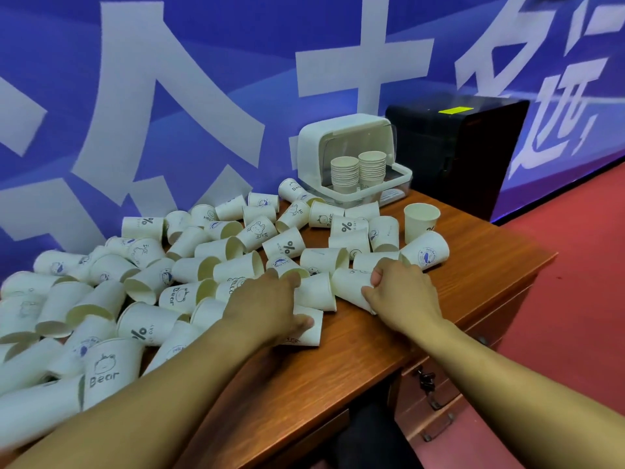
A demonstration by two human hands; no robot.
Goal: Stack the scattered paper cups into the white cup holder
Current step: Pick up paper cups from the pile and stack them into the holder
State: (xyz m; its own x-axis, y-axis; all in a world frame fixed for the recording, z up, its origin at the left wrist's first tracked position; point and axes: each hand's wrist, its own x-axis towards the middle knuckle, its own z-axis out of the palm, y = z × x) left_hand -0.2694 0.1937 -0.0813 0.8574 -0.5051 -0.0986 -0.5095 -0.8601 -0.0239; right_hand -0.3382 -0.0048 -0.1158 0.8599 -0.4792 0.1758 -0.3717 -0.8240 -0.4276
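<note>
Right hand [402,292]: fingers [368,294] curled round a plain cup [348,282] lying sideways. Left hand [267,306]: thumb and fingers clamp the near cup [313,335]. Both sit at the edge of the scattered cups [209,252] on the surface [473,265]. White cup holder [314,143] is at the far corner, holding two stacks [358,170].

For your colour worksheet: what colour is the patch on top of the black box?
Yellow-green patch, head view.

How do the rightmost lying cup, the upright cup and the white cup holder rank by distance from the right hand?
1. Rightmost lying cup, just beyond the right hand.
2. Upright cup, farther back.
3. White cup holder, far end of the table.
</note>
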